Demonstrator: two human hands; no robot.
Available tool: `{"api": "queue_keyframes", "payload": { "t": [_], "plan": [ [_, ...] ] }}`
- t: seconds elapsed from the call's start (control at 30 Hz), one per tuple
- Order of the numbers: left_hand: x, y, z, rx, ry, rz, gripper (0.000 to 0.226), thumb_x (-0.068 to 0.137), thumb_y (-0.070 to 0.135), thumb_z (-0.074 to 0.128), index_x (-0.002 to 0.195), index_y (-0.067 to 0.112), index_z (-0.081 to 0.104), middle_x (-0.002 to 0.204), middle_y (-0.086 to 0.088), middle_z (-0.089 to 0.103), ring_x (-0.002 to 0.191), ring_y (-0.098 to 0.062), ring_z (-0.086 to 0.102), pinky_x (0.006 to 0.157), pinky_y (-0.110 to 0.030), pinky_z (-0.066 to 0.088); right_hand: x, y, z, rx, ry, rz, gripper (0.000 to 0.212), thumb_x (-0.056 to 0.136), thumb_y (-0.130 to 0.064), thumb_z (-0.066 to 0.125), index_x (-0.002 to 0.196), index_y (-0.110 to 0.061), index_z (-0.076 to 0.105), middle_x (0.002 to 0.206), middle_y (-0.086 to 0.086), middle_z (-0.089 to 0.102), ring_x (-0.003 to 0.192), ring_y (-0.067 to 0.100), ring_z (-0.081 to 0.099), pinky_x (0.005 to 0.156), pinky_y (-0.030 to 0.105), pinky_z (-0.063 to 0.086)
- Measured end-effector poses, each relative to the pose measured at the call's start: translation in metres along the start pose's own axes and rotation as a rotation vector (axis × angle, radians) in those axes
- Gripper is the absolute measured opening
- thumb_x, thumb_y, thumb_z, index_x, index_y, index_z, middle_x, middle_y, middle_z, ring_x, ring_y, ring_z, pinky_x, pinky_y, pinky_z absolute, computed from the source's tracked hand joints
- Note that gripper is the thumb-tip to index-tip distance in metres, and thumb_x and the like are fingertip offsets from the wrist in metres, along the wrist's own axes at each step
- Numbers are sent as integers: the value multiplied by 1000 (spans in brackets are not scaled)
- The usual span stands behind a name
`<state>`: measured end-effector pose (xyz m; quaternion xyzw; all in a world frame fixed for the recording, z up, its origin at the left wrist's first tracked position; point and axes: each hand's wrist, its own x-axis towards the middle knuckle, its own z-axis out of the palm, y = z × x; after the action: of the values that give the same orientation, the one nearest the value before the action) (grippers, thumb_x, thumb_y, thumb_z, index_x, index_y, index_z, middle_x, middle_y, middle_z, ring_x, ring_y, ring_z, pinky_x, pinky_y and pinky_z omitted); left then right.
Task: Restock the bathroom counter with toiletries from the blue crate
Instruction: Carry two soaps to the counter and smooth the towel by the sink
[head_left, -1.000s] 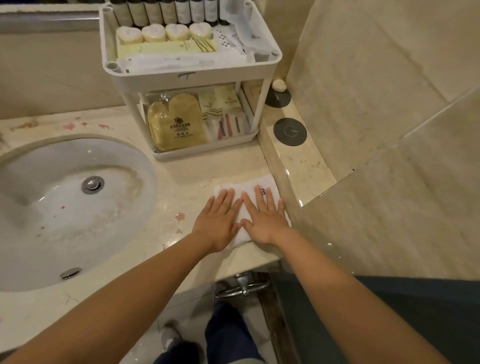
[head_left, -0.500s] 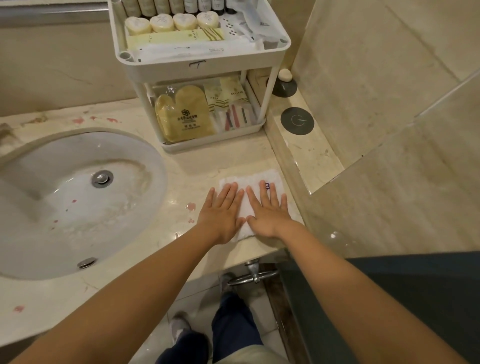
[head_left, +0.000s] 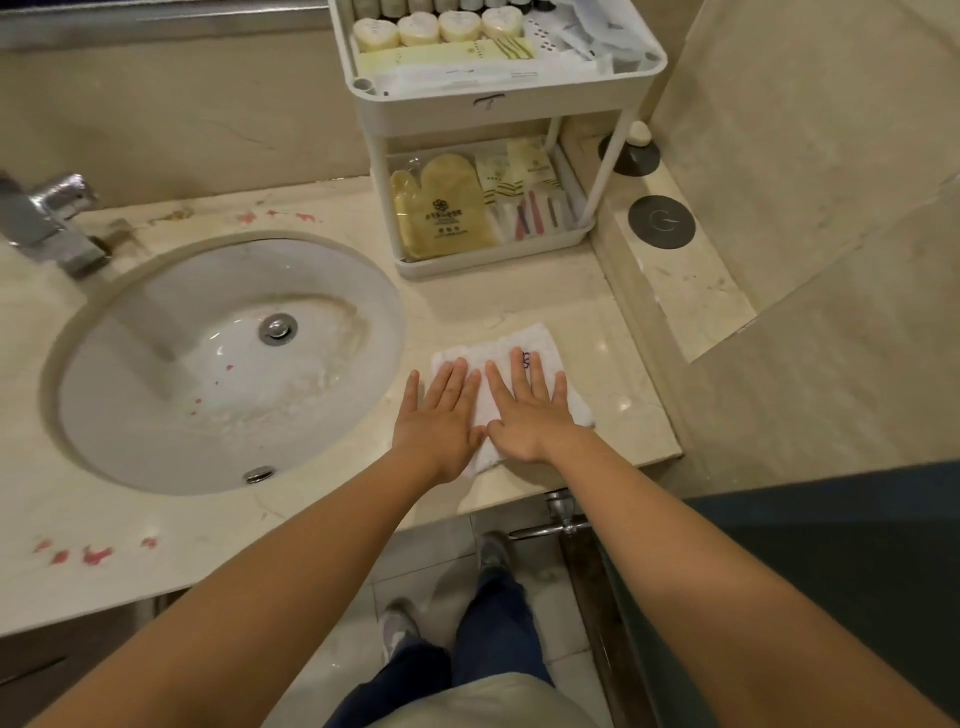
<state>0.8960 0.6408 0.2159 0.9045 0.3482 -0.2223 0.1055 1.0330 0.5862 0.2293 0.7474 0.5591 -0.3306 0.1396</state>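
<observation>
Hands unmoved | left hand (head_left: 441, 422), right hand (head_left: 531, 415) spread flat on white folded towel (head_left: 537, 340) | blue mark (head_left: 527, 358), perhaps lettering

g-like sign on black disc (head_left: 661, 222)

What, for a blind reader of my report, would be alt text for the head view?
The left hand and right hand press flat on a folded white towel on the marble counter, right of the sink. Behind it, a white two-tier rack holds packaged toiletries.
</observation>
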Motion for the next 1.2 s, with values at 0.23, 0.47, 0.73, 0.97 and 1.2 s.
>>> {"api": "queue_keyframes", "payload": {
  "t": [0.23,0.47,0.73,0.97,1.2],
  "plan": [
    [-34,-29,20,-64,-5,-79,69,101,52,11,149,18,-25,155,-3,-32,143,-18,-29,118,-51,-13,-1,-43,15,-56,21,-68,77,101,-46,31,151,-28,-25,153,8,-40,140,27,-38,115,55,-19],
    [-74,-56,40,-105,-16,-111,69,101,51,12,149,19,-26,155,-2,-33,143,-16,-30,117,-50,-16,-15,-87,33,-79,-2,-104,77,101,-45,30,151,-27,-26,152,9,-41,139,27,-40,115,55,-19],
    [-128,-88,64,-121,-15,-182,69,101,52,12,149,18,-25,156,-3,-33,144,-19,-30,118,-51,-14,-26,-144,56,-118,-27,-157,78,100,-46,30,150,-27,-26,151,8,-43,139,27,-41,115,55,-19],
    [-170,-119,86,-108,-7,-285,68,101,53,10,148,19,-25,155,-2,-32,143,-21,-31,118,-49,-16,-29,-196,72,-184,-44,-240,77,100,-43,30,151,-27,-26,152,9,-41,139,28,-40,115,57,-18],
    [-203,-147,106,-151,-20,-394,69,101,52,11,148,18,-26,155,-3,-34,142,-21,-32,118,-48,-15,-32,-242,82,-255,-81,-335,78,100,-44,30,151,-26,-26,152,9,-41,140,28,-39,114,57,-19]
  ]
}}
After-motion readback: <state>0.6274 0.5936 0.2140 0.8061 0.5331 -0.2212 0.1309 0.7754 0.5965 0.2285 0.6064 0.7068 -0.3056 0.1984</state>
